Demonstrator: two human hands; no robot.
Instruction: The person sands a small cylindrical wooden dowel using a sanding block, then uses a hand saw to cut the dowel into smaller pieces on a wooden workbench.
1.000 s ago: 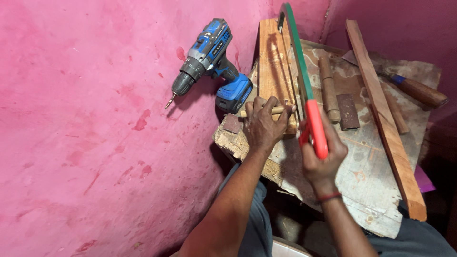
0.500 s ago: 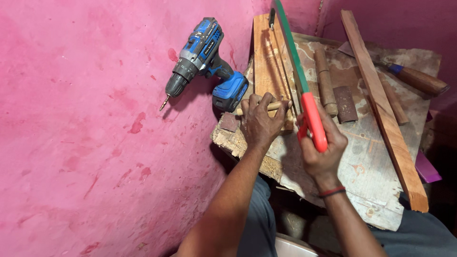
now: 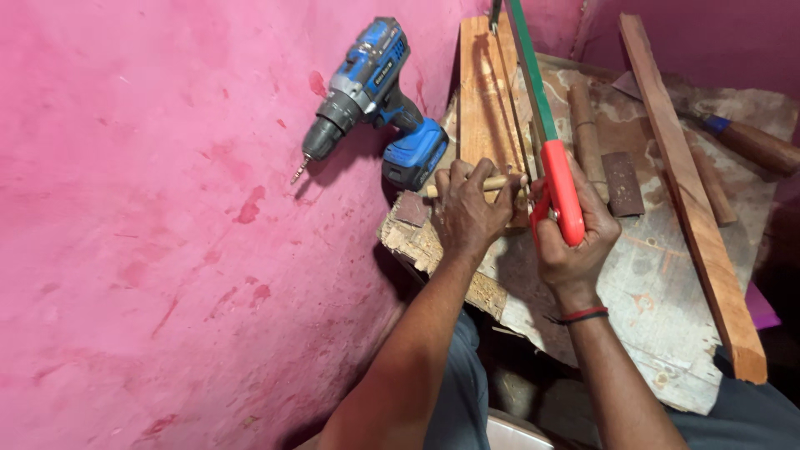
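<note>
Lying crosswise, dowel (image 3: 487, 184) under closed left hand (image 3: 468, 212); right hand (image 3: 575, 242) fisted around saw (image 3: 550, 142).

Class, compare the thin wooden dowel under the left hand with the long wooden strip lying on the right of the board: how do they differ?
The dowel is round, pale and short; the long strip is flat, reddish-brown and far longer. The left hand pins the dowel crosswise; the strip lies loose, running away from the person. Both are bare wood on the worn board.

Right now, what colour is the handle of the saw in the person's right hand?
Red, on the green-framed hand saw; the head view shows it clearly.
</note>
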